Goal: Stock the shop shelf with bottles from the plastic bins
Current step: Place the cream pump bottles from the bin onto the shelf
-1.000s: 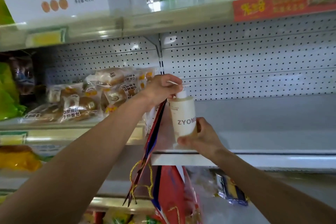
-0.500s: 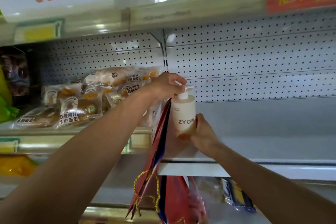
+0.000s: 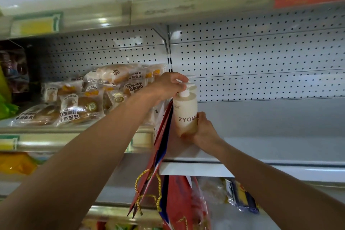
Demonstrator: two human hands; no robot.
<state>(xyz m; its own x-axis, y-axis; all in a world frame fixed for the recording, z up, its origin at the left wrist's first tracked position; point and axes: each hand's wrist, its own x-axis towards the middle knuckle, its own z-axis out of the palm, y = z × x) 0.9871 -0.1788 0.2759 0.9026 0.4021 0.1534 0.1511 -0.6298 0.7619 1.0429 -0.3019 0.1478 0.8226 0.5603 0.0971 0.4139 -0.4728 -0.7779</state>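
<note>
Your right hand (image 3: pixel 202 132) grips the bottle (image 3: pixel 185 112); your left hand (image 3: pixel 168 86) pinches its pump. Set it upright on the shelf (image 3: pixel 280 147), label forward.

- From my feed I see two bare forearms coming up from the bottom corners, no sleeves anywhere along them.
- My left hand (image 3: pixel 169 85) carries no glove, ring or bracelet that I can see; the wrist behind it is bare too.
- My right hand (image 3: pixel 204 129) is likewise ungloved, with no watch or band on the wrist.
- Both arms are slim and smooth, with no visible tattoos, marks or plasters on the sides facing the camera.
- The nails are too small and blurred here for me to tell whether they are painted.
- No clothing enters the view; shoulders and torso lie outside it.
</note>
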